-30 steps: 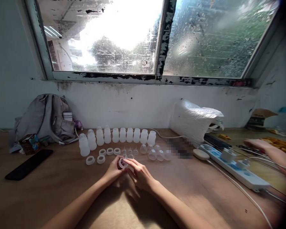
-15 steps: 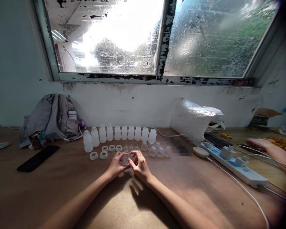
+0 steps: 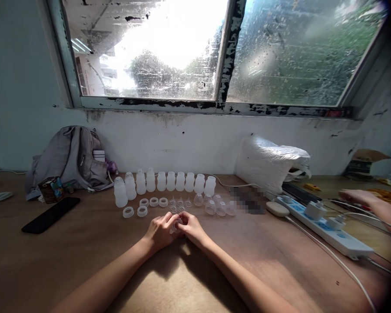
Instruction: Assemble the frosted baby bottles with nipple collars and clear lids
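Near the table's middle, my left hand [image 3: 161, 229] and my right hand [image 3: 190, 228] meet around a small translucent piece [image 3: 175, 226], which both sets of fingers grip and partly hide. Just beyond them lie several clear nipples [image 3: 180, 203]. White rings [image 3: 142, 211] are to their left, and clear domed caps [image 3: 220, 208] are to their right. A curved row of frosted bottles [image 3: 171, 181] stands behind; the ones at the left end have tops on, while those further right are open-topped.
A grey backpack [image 3: 73, 161], small box [image 3: 51, 190] and black phone [image 3: 51, 215] are on the left. A silver bag [image 3: 267, 163], white puck [image 3: 277, 209] and power strip [image 3: 348, 243] with cables are on the right. Another person's hand [image 3: 356, 196] rests at the far right.
My fingers have turned and closed further around the small piece, which now shows less. My left hand's back faces up more. Several nipples in front of my hands have come into clearer view.
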`<action>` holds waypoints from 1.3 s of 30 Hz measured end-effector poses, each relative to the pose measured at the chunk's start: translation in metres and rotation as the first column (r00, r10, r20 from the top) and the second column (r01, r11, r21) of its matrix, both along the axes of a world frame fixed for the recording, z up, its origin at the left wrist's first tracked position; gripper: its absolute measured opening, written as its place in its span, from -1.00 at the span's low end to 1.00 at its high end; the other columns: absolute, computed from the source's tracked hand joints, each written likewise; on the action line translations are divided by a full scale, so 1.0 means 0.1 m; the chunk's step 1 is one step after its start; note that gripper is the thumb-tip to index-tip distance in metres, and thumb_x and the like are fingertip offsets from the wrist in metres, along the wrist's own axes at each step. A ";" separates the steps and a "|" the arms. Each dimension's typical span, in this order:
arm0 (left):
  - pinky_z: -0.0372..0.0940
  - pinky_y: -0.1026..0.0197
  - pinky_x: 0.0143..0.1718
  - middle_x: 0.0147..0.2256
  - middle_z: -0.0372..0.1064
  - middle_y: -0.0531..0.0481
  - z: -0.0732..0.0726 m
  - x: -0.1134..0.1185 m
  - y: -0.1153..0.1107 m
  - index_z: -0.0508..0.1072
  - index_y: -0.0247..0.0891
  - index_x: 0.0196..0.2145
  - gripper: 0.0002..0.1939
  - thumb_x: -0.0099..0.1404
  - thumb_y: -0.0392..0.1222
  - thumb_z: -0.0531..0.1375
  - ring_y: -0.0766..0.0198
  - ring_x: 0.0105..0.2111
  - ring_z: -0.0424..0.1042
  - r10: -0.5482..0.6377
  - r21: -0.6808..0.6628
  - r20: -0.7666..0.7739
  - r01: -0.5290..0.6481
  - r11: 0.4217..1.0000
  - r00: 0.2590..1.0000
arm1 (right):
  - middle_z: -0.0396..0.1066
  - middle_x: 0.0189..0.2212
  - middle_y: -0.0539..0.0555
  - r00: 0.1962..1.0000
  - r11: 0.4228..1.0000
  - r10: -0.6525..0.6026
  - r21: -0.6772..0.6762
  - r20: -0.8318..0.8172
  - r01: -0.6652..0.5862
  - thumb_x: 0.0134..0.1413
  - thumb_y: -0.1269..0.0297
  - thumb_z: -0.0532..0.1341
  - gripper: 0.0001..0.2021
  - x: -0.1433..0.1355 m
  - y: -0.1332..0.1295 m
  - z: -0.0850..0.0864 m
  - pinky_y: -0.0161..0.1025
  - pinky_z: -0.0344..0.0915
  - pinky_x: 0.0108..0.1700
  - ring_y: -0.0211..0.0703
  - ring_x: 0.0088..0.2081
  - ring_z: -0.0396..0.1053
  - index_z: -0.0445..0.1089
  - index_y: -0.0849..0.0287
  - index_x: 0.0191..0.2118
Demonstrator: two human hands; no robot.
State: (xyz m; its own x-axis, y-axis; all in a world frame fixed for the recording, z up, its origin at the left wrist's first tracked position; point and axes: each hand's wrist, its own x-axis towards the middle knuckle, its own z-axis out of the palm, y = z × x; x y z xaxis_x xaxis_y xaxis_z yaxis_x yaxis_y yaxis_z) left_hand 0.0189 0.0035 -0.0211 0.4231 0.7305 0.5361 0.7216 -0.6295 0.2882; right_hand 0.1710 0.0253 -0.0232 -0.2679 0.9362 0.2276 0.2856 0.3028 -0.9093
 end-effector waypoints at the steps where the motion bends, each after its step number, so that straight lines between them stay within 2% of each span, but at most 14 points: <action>1: 0.24 0.17 -0.32 -0.32 0.29 -0.12 -0.01 0.00 0.00 0.34 -0.20 -0.10 -0.61 0.14 0.00 0.07 0.20 -0.42 0.32 -0.001 0.005 0.002 0.001 1.000 1.000 | 0.29 -0.61 -0.04 1.000 1.000 0.004 0.002 0.009 -0.004 -0.23 0.32 0.14 -0.87 0.01 0.00 0.01 -0.36 0.15 -0.51 -0.31 -0.55 0.22 0.32 0.24 -0.45; 5: 0.26 0.19 -0.38 -0.32 0.30 -0.13 -0.02 0.02 0.00 0.35 -0.21 -0.13 -0.67 0.18 -0.06 0.03 0.21 -0.44 0.33 -0.008 0.009 -0.008 0.008 1.000 1.000 | 0.26 -0.63 -0.04 0.997 1.000 -0.015 0.022 0.078 0.013 -0.24 0.32 0.14 -0.91 0.01 -0.03 0.07 -0.37 0.10 -0.50 -0.32 -0.54 0.19 0.26 0.25 -0.57; 9: 0.28 0.20 -0.38 -0.34 0.32 -0.11 0.00 0.03 -0.02 0.38 -0.20 -0.20 -0.72 0.15 -0.09 0.06 0.26 -0.48 0.31 -0.032 -0.050 0.043 0.035 0.998 0.999 | 0.19 -0.67 -0.08 0.984 0.994 -0.093 0.074 0.155 0.082 -0.26 0.35 0.14 -0.90 -0.02 -0.08 0.12 -0.39 0.04 -0.52 -0.34 -0.56 0.12 0.19 0.22 -0.61; 13: 0.27 0.23 -0.40 -0.37 0.31 -0.08 -0.01 0.03 -0.02 0.40 -0.18 -0.24 -0.77 0.14 -0.14 0.06 0.28 -0.49 0.29 -0.011 -0.048 0.047 0.013 0.999 0.999 | 0.14 -0.70 -0.10 0.966 0.983 -0.159 0.119 0.203 0.137 -0.27 0.39 0.12 -0.89 -0.08 -0.08 0.09 -0.40 -0.03 -0.55 -0.36 -0.59 0.08 0.13 0.19 -0.64; 16: 0.26 0.23 -0.43 -0.37 0.30 -0.08 -0.03 0.01 0.01 0.40 -0.17 -0.26 -0.78 0.10 -0.18 0.10 0.27 -0.51 0.27 0.025 -0.042 0.109 -0.021 0.999 0.994 | 0.16 -0.68 -0.08 0.950 0.976 -0.198 0.133 0.242 0.170 -0.24 0.36 0.11 -0.88 -0.14 -0.03 0.05 -0.39 -0.03 -0.53 -0.35 -0.58 0.09 0.12 0.18 -0.63; 20: 0.25 0.23 -0.41 -0.34 0.28 -0.07 -0.02 -0.03 0.02 0.38 -0.14 -0.22 -0.75 0.09 -0.18 0.10 0.27 -0.49 0.26 0.033 -0.101 0.134 -0.019 0.995 0.990 | 0.19 -0.66 -0.07 0.943 0.973 -0.216 0.136 0.254 0.186 -0.21 0.34 0.11 -0.91 -0.21 -0.02 0.04 -0.37 -0.01 -0.52 -0.32 -0.57 0.12 0.14 0.17 -0.58; 23: 0.25 0.22 -0.36 -0.26 0.25 -0.07 0.04 -0.03 -0.05 0.31 -0.13 -0.11 -0.66 0.11 -0.13 0.09 0.25 -0.42 0.27 0.019 -0.116 0.101 -0.008 0.993 0.995 | 0.19 -0.64 -0.08 0.973 0.975 -0.172 0.167 0.157 0.145 -0.19 0.34 0.10 -0.94 -0.19 -0.04 0.04 -0.37 0.04 -0.49 -0.31 -0.55 0.15 0.16 0.16 -0.51; 26: 0.23 0.14 -0.23 -0.20 0.22 -0.10 0.10 -0.01 -0.13 0.18 -0.16 0.02 -0.49 0.09 -0.08 0.12 0.17 -0.29 0.27 -0.054 -0.057 0.078 0.059 0.997 0.995 | 0.19 -0.64 -0.10 0.984 0.972 -0.178 0.156 0.016 0.174 -0.17 0.33 0.11 -0.87 -0.12 -0.05 0.05 -0.36 0.08 -0.50 -0.31 -0.57 0.16 0.14 0.16 -0.41; 28: 0.19 0.12 -0.16 -0.18 0.22 -0.12 0.13 -0.01 -0.16 0.14 -0.18 0.05 -0.50 0.14 -0.11 0.07 0.15 -0.23 0.26 -0.104 -0.046 0.105 0.109 0.993 0.989 | 0.19 -0.63 -0.10 0.982 0.973 -0.182 0.132 -0.054 0.188 -0.16 0.32 0.12 -0.84 -0.08 -0.06 0.05 -0.35 0.11 -0.50 -0.30 -0.56 0.18 0.11 0.16 -0.38; 31: 0.18 0.15 -0.15 -0.16 0.23 -0.10 0.13 -0.02 -0.12 0.17 -0.18 0.01 -0.63 0.23 -0.21 -0.05 0.20 -0.20 0.26 -0.070 -0.099 0.239 0.096 0.990 0.969 | 0.24 -0.56 -0.08 0.987 0.994 -0.074 0.074 -0.143 0.085 -0.12 0.27 0.12 -0.81 -0.07 -0.09 0.08 -0.36 0.16 -0.52 -0.32 -0.56 0.22 0.11 0.16 -0.33; 35: 0.19 0.21 -0.25 -0.31 0.28 -0.01 0.07 -0.08 0.02 0.23 -0.23 -0.18 -0.77 0.20 -0.29 -0.07 0.28 -0.34 0.28 0.082 -0.225 0.469 0.029 0.974 0.879 | 0.28 -0.45 -0.04 0.953 0.994 0.050 -0.078 -0.300 -0.077 -0.03 0.19 0.06 -0.63 -0.11 -0.16 0.11 -0.40 0.15 -0.66 -0.36 -0.64 0.23 0.00 0.10 -0.07; 37: 0.19 0.24 -0.31 -0.40 0.27 0.03 0.05 -0.11 0.07 0.22 -0.24 -0.25 -0.81 0.16 -0.33 -0.06 0.32 -0.41 0.27 0.101 -0.287 0.555 0.076 0.955 0.826 | 0.28 -0.45 -0.03 0.944 0.988 0.053 -0.119 -0.326 -0.097 -0.02 0.16 0.06 -0.60 -0.13 -0.16 0.11 -0.40 0.16 -0.69 -0.36 -0.66 0.24 0.00 0.11 -0.04; 39: 0.19 0.27 -0.33 -0.41 0.27 0.04 0.04 -0.12 0.10 0.22 -0.25 -0.28 -0.84 0.14 -0.33 -0.04 0.33 -0.41 0.28 0.071 -0.322 0.623 0.173 0.931 0.779 | 0.27 -0.48 -0.03 0.953 0.989 0.040 -0.126 -0.301 -0.082 -0.05 0.13 0.10 -0.64 -0.14 -0.13 0.08 -0.41 0.14 -0.72 -0.38 -0.69 0.22 0.10 0.16 -0.13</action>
State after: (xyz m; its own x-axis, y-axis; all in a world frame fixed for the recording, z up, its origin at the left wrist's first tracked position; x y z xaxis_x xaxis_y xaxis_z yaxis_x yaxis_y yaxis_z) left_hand 0.0071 0.0132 -0.0167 0.1323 0.9024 0.4101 0.2793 -0.4309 0.8581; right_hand 0.1570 0.0119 -0.0156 -0.2651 0.9477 0.1775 -0.0185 0.1790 -0.9837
